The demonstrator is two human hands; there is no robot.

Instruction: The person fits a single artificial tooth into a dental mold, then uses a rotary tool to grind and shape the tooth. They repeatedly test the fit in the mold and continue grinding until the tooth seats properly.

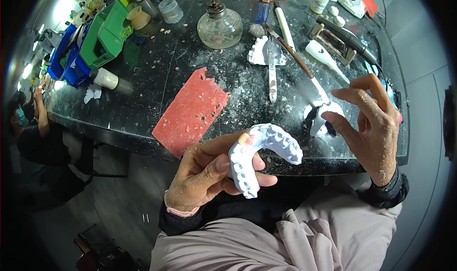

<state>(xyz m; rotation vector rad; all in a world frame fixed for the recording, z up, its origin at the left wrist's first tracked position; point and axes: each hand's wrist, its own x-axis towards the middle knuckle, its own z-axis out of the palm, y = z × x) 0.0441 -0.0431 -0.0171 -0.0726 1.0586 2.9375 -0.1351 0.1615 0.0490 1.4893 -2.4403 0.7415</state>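
Observation:
My left hand (204, 171) grips a white plaster dental cast (241, 168), horseshoe-shaped, just in front of the bench edge. On its upper left part sit a yellowish tooth (244, 138) and a patch of pink wax. My right hand (373, 121) hovers over the right of the bench with thumb and fingers apart, and nothing shows in its grasp. Beneath its fingertips is a second white plaster piece (335, 111) with black parts, partly hidden. A long slim tool with a brown handle (297, 57) lies with its pale end close to that piece.
A pink wax sheet (193, 111) lies left of centre on the dusty black bench. Farther back are a glass spirit burner (220, 28), a plaster cast (259, 52), a narrow knife (272, 76) and a black handpiece (347, 38). Green (102, 38) and blue bins stand left.

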